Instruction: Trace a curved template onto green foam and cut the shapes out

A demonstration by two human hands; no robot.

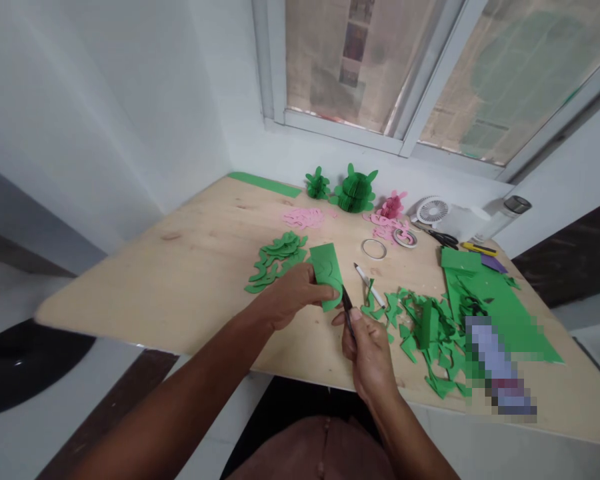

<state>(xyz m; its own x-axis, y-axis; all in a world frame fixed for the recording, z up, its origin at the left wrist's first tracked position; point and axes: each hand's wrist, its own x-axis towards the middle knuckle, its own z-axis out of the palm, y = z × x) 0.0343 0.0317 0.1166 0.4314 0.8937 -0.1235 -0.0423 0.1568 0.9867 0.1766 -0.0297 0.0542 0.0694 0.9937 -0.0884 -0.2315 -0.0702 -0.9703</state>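
Observation:
My left hand pinches a folded piece of green paper with curved pencil lines drawn on it. My right hand is wrapped round black-handled scissors, whose blades meet the right edge of that paper. Left of the paper lies a pile of green cut-out shapes. A white pen rests on the table just beyond my right hand, and green scraps are heaped to the right of it.
Along the wall stand green paper figures, a pink one, and a small white fan. Pink cut-outs, tape rings, a yellow cutter and a green sheet lie on the wooden table.

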